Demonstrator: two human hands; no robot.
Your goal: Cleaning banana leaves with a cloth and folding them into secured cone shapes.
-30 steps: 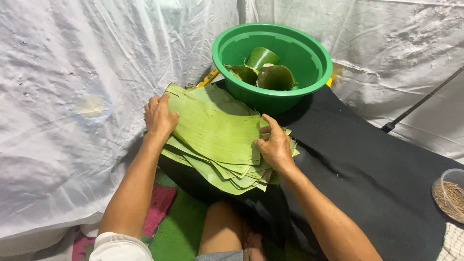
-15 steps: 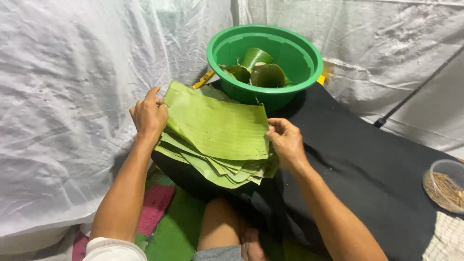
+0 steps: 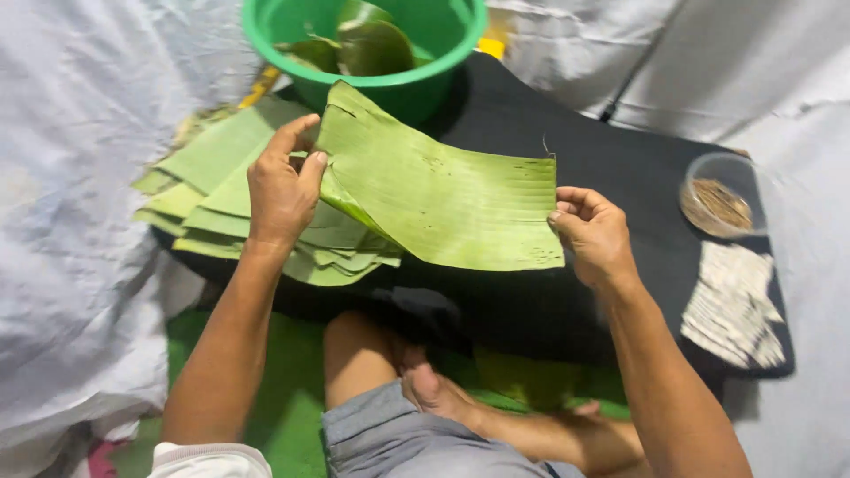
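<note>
A: How is the grip set?

B: One leaf (image 3: pixel 443 190) is pinched at both ends. The left hand (image 3: pixel 282 190) is clamped on its near-left edge, thumb and fingers closed over it; the right hand (image 3: pixel 591 232) is closed on its right edge. The leaf is held lifted, apart from the stack (image 3: pixel 235 208), and is stretched between the hands over the black mat (image 3: pixel 620 142).

A: And around the leaf?

B: The stack is seen just left of the leaf and partly under it, several sheets deep. Behind the leaf a green basin (image 3: pixel 372 44) is set, with a few folded leaf pieces (image 3: pixel 367 44) inside. Well to the right of the leaf, a small clear bowl (image 3: pixel 719 196) of brownish bits is placed, with a pale woven piece (image 3: pixel 733 305) nearer than it.

A: How far along is the work judged to be?

B: Early, it is judged: only a few pieces are lying in the basin, one sheet is in hand unfolded, and most of the stack is left.
</note>
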